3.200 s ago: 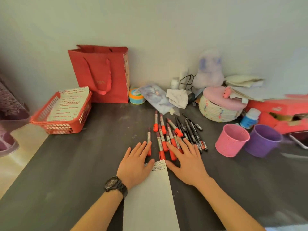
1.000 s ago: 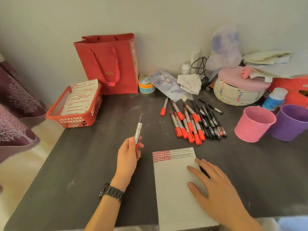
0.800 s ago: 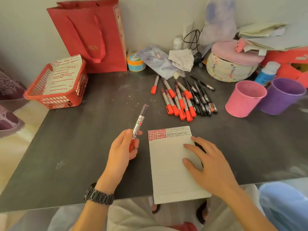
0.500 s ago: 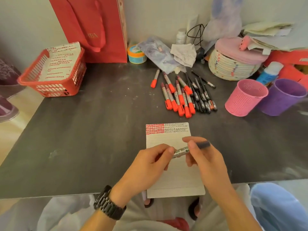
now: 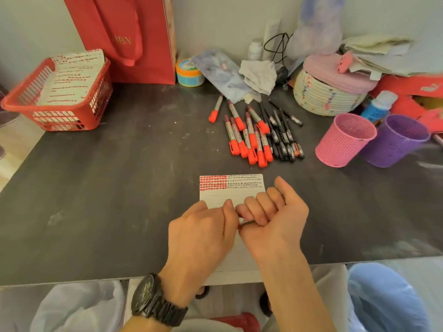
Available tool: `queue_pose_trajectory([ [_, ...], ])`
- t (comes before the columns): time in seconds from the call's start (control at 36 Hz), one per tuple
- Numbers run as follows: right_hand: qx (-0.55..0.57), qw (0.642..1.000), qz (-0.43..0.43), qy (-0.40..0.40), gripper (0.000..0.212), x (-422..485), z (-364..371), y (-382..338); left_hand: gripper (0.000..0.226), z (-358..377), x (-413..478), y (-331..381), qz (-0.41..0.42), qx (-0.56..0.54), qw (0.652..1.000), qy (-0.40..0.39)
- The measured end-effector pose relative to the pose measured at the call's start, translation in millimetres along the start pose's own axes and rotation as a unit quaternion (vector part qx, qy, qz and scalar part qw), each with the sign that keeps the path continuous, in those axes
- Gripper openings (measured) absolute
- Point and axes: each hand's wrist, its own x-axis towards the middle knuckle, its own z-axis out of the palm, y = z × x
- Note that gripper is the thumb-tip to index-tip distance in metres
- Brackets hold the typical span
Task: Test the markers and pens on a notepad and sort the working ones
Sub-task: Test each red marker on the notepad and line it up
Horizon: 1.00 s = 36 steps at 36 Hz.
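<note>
Marker: the marker (image 5: pixel 245 222) is held between both hands just above the notepad, almost wholly hidden; only a sliver of barrel and a touch of red show.
Left hand: the left hand (image 5: pixel 201 236) has its fingers curled in on the marker's near end, seemingly at the cap.
Right hand: the right hand (image 5: pixel 273 219) is wrapped in a fist round the barrel.
Notepad: the notepad (image 5: pixel 232 189) lies flat on the counter (image 5: pixel 119 188) at its near edge, with rows of red and dark test marks across the top strip and bare lines below.
Done so far: one marker is picked out of the lot — by my reading it is being uncapped, not yet tried on paper.
Left to do: the red-capped markers (image 5: pixel 249 140) and the black pens (image 5: pixel 284 137) lie in a heap beyond the notepad; the pink cup (image 5: pixel 345 140) and purple cup (image 5: pixel 395 140) beside them appear to hold nothing, so nearly all the testing and sorting remains.
Change: half a second back the right hand only pinched the barrel and its dark end stuck out — now the fist covers it, and both hands sit closer together.
</note>
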Motion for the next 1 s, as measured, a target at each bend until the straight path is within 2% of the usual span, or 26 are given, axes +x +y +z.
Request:
queue_pose_trajectory([
  [0.08, -0.024, 0.996, 0.0, -0.081, 0.056, 2, 8, -3, 0.056, -2, 7, 0, -0.041, -0.039, 0.998, -0.031],
  [0.14, -0.047, 0.989, 0.0, -0.139, 0.055, 3, 11, -6, 0.062, -2, 10, -1, -0.086, -0.084, 0.987, -0.108],
  [0.19, -0.043, 0.985, -0.001, -0.167, 0.054, 7, 9, -20, 0.056, -2, 14, -8, -0.137, -0.154, 0.959, -0.196],
  [0.25, -0.011, 0.984, -0.026, -0.176, 0.054, 15, 3, -46, 0.053, -9, 15, -30, -0.204, -0.218, 0.925, -0.236],
  [0.28, 0.0, 0.983, -0.048, -0.177, 0.053, 19, -1, -62, 0.054, -14, 16, -44, -0.223, -0.215, 0.923, -0.229],
  [0.36, -0.014, 0.98, -0.086, -0.177, 0.053, 31, -11, -91, 0.055, -25, 17, -82, -0.221, -0.157, 0.95, -0.153],
  [0.42, -0.036, 0.984, -0.082, -0.152, 0.051, 37, -13, -90, 0.075, -26, 18, -90, -0.228, -0.207, 0.941, -0.142],
  [0.47, -0.07, 0.988, -0.08, -0.113, 0.051, 41, -16, -85, 0.078, -22, 22, -91, -0.214, -0.238, 0.936, -0.144],
  [0.56, -0.167, 0.982, -0.057, -0.068, 0.057, 42, -22, -77, 0.061, -8, 30, -93, -0.148, -0.21, 0.954, -0.154],
  [0.64, -0.232, 0.969, -0.028, -0.08, 0.069, 41, -24, -69, 0.052, 8, 37, -97, -0.074, -0.188, 0.963, -0.177],
  [0.69, -0.282, 0.956, -0.031, -0.079, 0.073, 42, -21, -63, 0.056, 14, 40, -100, -0.032, -0.175, 0.964, -0.2],
  [0.75, -0.331, 0.94, -0.036, -0.076, 0.065, 44, -15, -54, 0.053, 19, 43, -104, -0.001, -0.16, 0.964, -0.213],
  [0.83, -0.398, 0.912, -0.07, -0.07, 0.036, 48, -1, -40, 0.035, 23, 44, -106, 0.022, -0.129, 0.964, -0.23],
  [0.94, -0.432, 0.891, -0.113, -0.081, 0.027, 56, 18, -23, 0.053, 29, 42, -111, 0.013, -0.115, 0.966, -0.233],
  [1.0, -0.445, 0.883, -0.117, -0.095, 0.028, 61, 24, -16, 0.052, 30, 42, -110, 0.011, -0.118, 0.967, -0.228],
])
